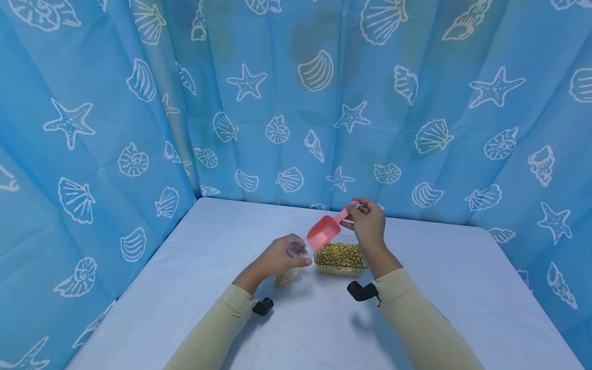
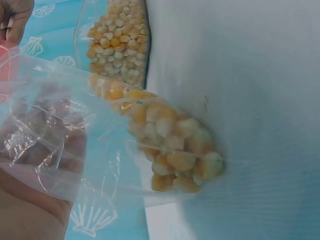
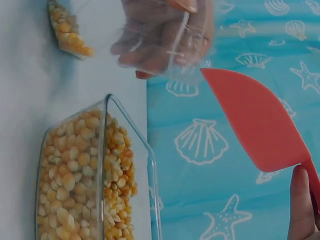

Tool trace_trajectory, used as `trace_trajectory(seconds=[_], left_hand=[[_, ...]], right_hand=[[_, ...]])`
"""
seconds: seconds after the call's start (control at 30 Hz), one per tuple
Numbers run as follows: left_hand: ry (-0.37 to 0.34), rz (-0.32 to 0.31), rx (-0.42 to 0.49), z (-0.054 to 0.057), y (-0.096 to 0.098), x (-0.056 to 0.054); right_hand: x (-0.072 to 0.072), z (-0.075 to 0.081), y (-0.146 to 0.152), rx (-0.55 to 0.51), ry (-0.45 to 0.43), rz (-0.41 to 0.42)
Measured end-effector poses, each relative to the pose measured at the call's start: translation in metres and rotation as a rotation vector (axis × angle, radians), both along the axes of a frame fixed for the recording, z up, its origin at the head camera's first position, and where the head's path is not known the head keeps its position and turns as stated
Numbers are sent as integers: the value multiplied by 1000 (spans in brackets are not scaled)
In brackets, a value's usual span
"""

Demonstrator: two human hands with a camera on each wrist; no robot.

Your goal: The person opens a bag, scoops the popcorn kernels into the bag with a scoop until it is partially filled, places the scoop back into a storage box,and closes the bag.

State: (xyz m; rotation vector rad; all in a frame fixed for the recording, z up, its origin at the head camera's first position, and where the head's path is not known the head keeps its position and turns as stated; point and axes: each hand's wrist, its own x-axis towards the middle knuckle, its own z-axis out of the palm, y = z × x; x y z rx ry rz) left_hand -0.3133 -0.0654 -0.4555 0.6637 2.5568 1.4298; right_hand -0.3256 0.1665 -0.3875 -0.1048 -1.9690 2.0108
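Observation:
My left hand [image 1: 276,255] holds a clear plastic bag [image 2: 112,150] near its top, fingers seen through the film. Corn kernels [image 2: 172,150] fill the bag's lower end, just above or on the table; I cannot tell which. In my right hand [image 1: 371,226] is a pink scoop [image 1: 322,232], gripped by its handle. Its bowl tilts down toward the bag's mouth, and no kernels show in it. Behind the hands stands a glass container [image 3: 103,165] with corn kernels [image 1: 339,253] in it, below the scoop.
A white cloth covers the table [image 1: 319,329]. Blue curtains [image 1: 277,103] with shell and starfish prints close off the back and left. Black wrist cameras [image 1: 362,291] sit on both sleeves.

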Motion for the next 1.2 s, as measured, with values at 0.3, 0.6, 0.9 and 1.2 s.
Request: trace_trajectory(seconds=[0.3,0.6,0.9,1.2], left_hand=[[34,-7,29,1,-4,1],[74,36,36,8,-12,2],[81,109,-66,16,-23,0],[62,118,-89,12,-23,-2]], right_hand=[[-5,-12,26,-113,-16,-47],[-8,-36,56,-92,-81,-114],[-5,-49,76,95,-143,-191],[-3,-58,77,175,-159,-195]])
